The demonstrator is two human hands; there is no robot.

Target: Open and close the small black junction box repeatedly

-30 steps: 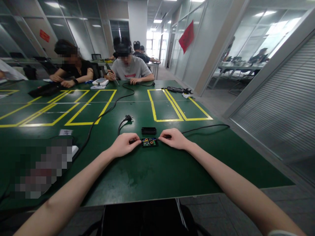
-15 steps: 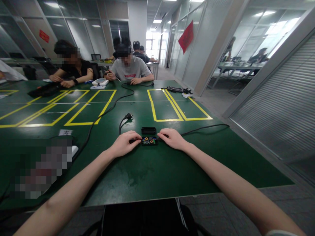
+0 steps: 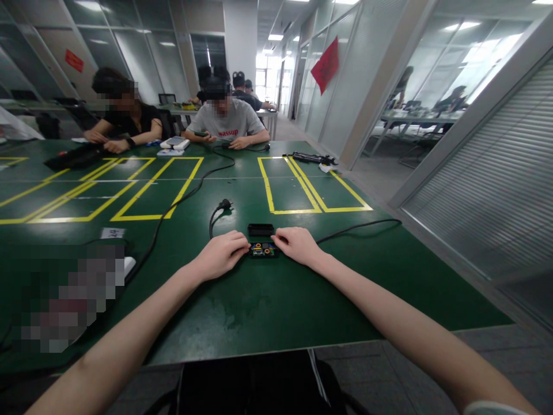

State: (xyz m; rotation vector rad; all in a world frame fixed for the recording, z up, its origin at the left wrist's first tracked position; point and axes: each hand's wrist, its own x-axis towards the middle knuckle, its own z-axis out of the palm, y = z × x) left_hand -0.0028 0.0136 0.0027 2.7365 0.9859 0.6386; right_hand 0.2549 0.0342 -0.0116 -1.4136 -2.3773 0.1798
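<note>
An opened black power adapter [image 3: 263, 250] lies on the green table in front of me, its circuit board with ring-shaped coils and coloured wires facing up. My left hand [image 3: 225, 253] pinches its left end, fingers closed at the edge where a cord seems to enter. At the opposite end my right hand [image 3: 294, 243] grips with thumb and fingers bent, close to the wires. What exactly lies under the fingertips is partly hidden. Just behind the adapter rests its black hollow cover [image 3: 260, 230], apart from the board half.
A black plug [image 3: 224, 204] on a short cord lies beyond my left hand. A black cable [image 3: 358, 229] runs off to the right. Another long cord [image 3: 173, 206] crosses the table at left, near a blurred-out item [image 3: 82, 302]. Co-workers sit across the table; a folded black tripod-like item [image 3: 311, 158] lies farther back.
My right hand has shifted slightly left, closer to the adapter's right end. My left fingertips still meet its left end. Across the table, a co-worker's hand has lowered.
</note>
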